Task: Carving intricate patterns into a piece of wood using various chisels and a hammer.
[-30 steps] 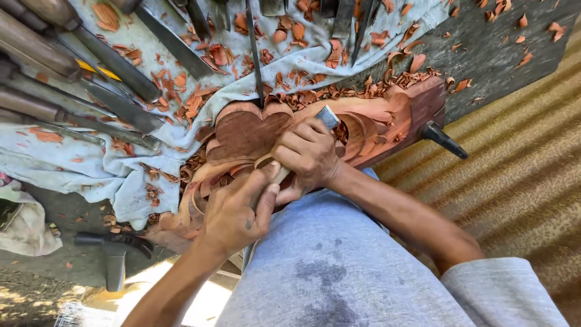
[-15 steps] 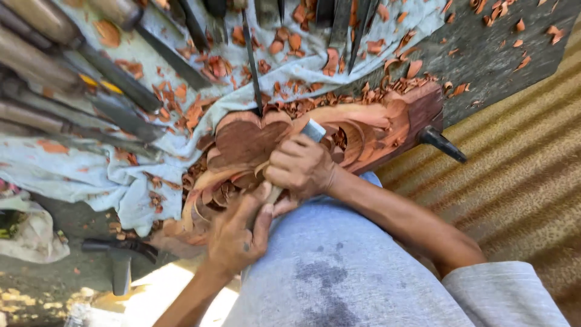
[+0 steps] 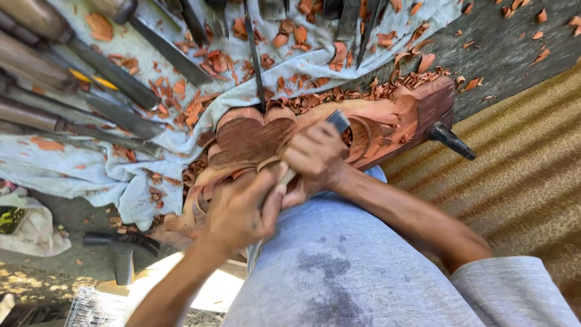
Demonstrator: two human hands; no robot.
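1. We saw the right hand (image 3: 315, 158) closed in a fist around a chisel (image 3: 336, 121), whose metal end stuck out above the knuckles.
2. The left hand (image 3: 242, 209) curled just beside the right one, fingers bent near the tool's lower part; motion blur kept us from telling whether it actually gripped it.
3. Both hands rested over a reddish carved wood block (image 3: 254, 139) with petal-like curves, lying across the person's lap against grey trousers (image 3: 345, 272).
4. Behind the carving, a pale blue cloth (image 3: 91, 163) covered the worktop and carried a row of long chisels (image 3: 115, 91) and many orange wood chips (image 3: 212, 63).
5. A dark-headed mallet (image 3: 124, 248) lay on the ground at lower left, well apart from the hands.
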